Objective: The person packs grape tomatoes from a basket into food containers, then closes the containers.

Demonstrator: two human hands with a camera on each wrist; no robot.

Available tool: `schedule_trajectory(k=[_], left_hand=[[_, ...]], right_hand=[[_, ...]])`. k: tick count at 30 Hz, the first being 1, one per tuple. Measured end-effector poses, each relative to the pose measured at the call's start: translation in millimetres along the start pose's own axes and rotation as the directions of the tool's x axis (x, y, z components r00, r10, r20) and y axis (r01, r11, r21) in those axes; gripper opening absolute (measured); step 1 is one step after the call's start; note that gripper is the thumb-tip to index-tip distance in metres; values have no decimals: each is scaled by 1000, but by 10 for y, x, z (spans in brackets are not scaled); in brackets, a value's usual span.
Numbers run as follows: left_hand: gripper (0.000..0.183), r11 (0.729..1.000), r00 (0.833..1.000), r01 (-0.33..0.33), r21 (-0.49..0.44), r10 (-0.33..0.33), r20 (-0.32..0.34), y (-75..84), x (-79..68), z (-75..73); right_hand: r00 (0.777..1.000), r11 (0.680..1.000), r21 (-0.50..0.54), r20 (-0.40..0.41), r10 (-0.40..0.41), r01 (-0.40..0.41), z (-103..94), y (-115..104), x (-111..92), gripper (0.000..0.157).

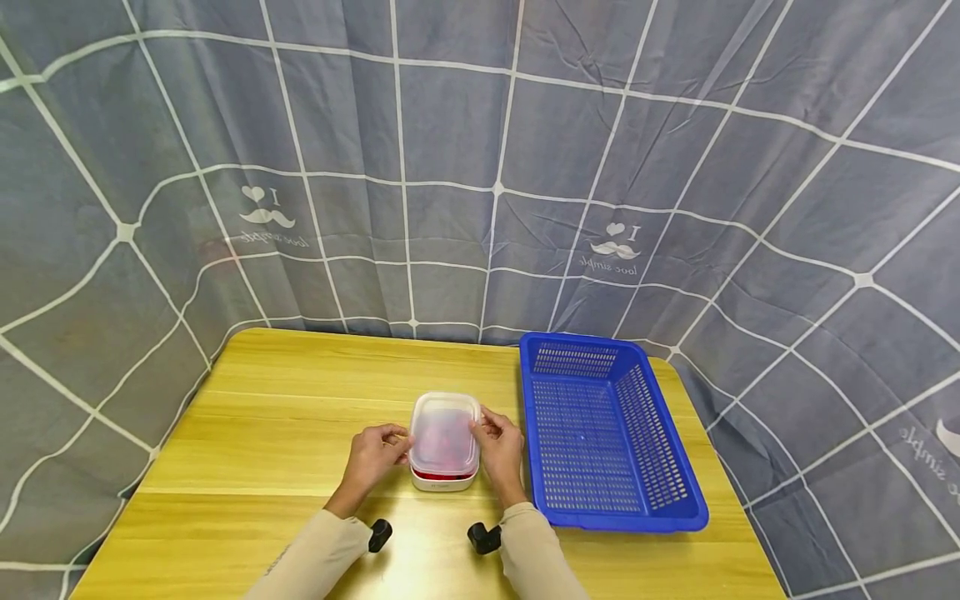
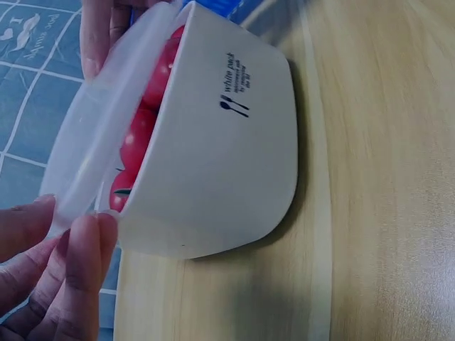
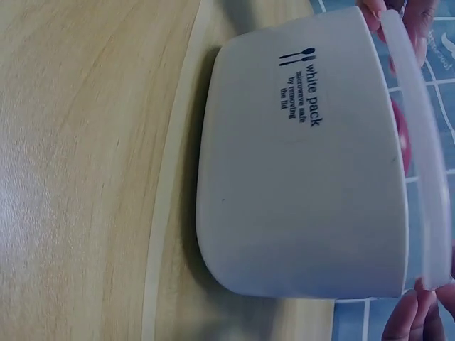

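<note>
A white food container (image 2: pixel 220 156) printed with "white pack" stands on the table, with red tomatoes (image 2: pixel 138 138) inside. Over it lies a translucent lid (image 1: pixel 446 429), and along the front a gap between lid and rim lets the tomatoes show. My left hand (image 1: pixel 375 454) pinches the left edge of the lid between thumb and fingers. On the opposite side, my right hand (image 1: pixel 501 450) holds the right edge the same way. From the right wrist view, the lid (image 3: pixel 419 135) sits slightly off the rim, and a single tomato (image 3: pixel 401 135) peeks through.
A blue perforated plastic basket (image 1: pixel 622 522) sits on the right of the wooden table (image 1: pixel 300 400), close beside my right hand. A grey curtain (image 1: pixel 450 125) with white grid lines hangs behind the table and along both sides.
</note>
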State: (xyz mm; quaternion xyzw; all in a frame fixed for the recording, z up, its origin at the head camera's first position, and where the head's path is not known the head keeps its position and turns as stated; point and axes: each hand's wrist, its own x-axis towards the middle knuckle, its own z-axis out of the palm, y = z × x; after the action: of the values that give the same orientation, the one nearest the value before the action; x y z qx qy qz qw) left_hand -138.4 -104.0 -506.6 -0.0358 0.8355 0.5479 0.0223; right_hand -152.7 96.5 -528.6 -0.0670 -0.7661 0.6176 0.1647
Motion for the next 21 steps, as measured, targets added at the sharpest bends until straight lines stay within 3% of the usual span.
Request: schedule_trajectory(k=[4, 11, 21], left_hand=[[26, 996, 999, -45, 75, 45, 3, -14, -2, 23], [28, 974, 992, -128, 186, 125, 27, -75, -6, 51], [28, 965, 987, -160, 210, 152, 50, -122, -7, 73]], right_hand=[[1000, 999, -39, 15, -18, 19, 5, 55, 7, 30], [999, 993, -115, 39, -21, 25, 15, 76, 2, 29], [1000, 987, -161, 24, -8, 12, 16, 101, -31, 27]])
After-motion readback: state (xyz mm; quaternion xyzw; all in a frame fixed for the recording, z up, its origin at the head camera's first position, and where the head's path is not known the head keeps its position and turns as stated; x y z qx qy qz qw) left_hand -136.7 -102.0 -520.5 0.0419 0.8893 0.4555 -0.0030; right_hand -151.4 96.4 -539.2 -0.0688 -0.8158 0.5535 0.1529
